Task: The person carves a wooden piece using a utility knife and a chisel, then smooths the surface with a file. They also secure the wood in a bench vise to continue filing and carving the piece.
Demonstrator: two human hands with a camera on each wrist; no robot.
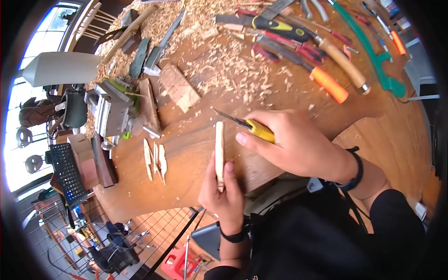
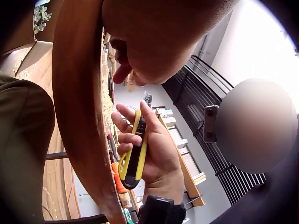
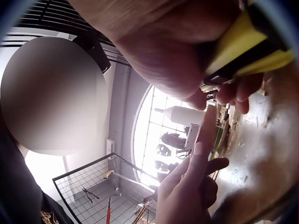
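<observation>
My left hand (image 1: 223,198) grips a pale whittled wooden stick (image 1: 220,151) near its lower end, and the stick points up and away from me. My right hand (image 1: 296,144) holds a yellow and black utility knife (image 1: 261,131), its blade extended to the left, just above the stick's top end. In the left wrist view the knife (image 2: 135,149) lies across the right palm with the fingers curled round the handle. The right wrist view shows the left hand (image 3: 187,186) with the stick (image 3: 205,126) rising toward the knife.
Wood shavings (image 1: 233,74) cover the back of the wooden table (image 1: 186,135). Several carved slivers (image 1: 156,158) lie at left, near a vise (image 1: 112,109) and a flat wood block (image 1: 179,86). An orange-handled tool (image 1: 329,85), a green saw (image 1: 387,70) and other hand tools lie at back right.
</observation>
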